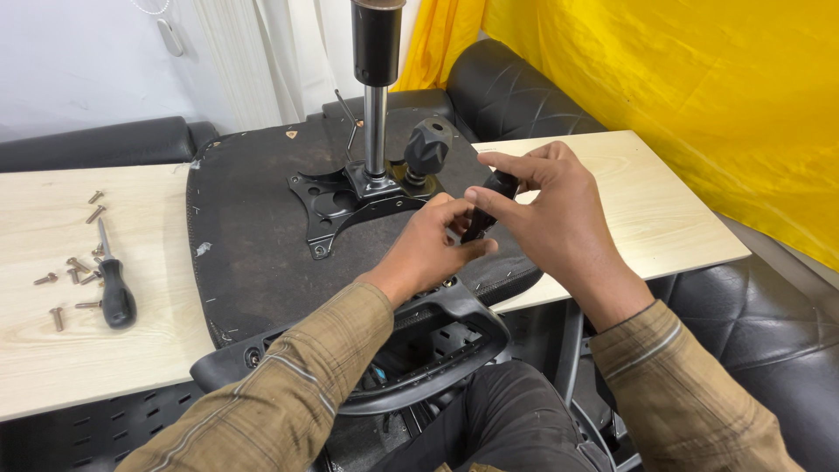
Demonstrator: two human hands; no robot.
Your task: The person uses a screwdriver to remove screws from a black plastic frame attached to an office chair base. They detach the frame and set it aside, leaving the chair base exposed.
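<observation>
An upturned black chair seat (253, 227) lies on the light wooden table (629, 201), with a black metal mounting plate (336, 205) and an upright gas cylinder (376, 105) on it. A black knob (428, 149) stands beside the cylinder. My left hand (433, 249) and my right hand (551, 210) meet over the seat's right edge, both gripping a small black lever handle (489, 203) between fingertips. A black plastic armrest (437, 341) hangs below my left wrist.
A black-handled screwdriver (114, 284) lies on the table's left part among several loose screws (74, 271). Black padded chair parts (516, 87) sit behind the table. Yellow cloth (699, 96) hangs at the right; a black cushion (769, 315) is lower right.
</observation>
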